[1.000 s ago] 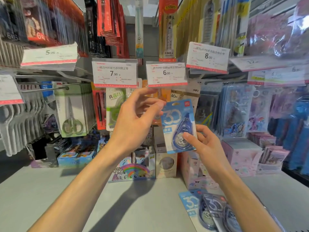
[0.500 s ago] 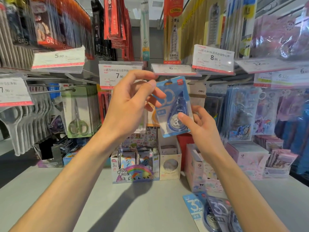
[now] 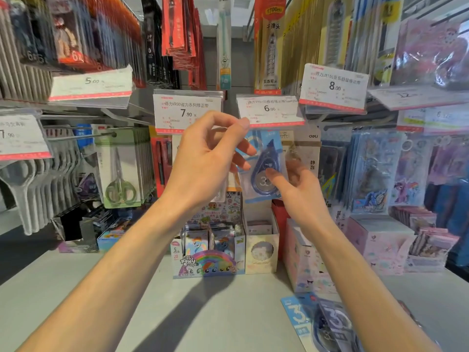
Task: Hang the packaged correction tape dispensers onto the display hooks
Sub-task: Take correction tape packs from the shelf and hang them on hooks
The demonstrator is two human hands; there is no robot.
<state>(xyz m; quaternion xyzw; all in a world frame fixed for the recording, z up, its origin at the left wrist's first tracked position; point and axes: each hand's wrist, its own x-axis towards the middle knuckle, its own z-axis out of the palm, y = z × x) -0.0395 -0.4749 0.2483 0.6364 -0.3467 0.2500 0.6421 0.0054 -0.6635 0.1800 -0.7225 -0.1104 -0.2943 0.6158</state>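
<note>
A blue packaged correction tape dispenser (image 3: 265, 171) hangs just under the 6.00 price tag (image 3: 269, 110), its top edge hidden behind the tag. My left hand (image 3: 205, 158) is at the pack's upper left, index finger touching the tag's lower edge, other fingers on the pack's left side. My right hand (image 3: 297, 191) supports the pack from the lower right, with the thumb pressed on the dispenser's blister. The hook itself is hidden behind the tag. More blue packs (image 3: 322, 323) lie in a pile on the shelf at the lower right.
Neighbouring hooks carry green scissors (image 3: 119, 171) on the left and sticker packs (image 3: 375, 174) on the right. Price tags 7.90 (image 3: 186, 111) and 8.00 (image 3: 333, 86) flank the spot. Small boxes (image 3: 208, 252) stand at the back of the grey shelf (image 3: 76, 288).
Both hands have lifted the blue pack up and further in, from chest height to just under the 6.00 tag. The tag, tipped flat half a second ago, faces me again.
</note>
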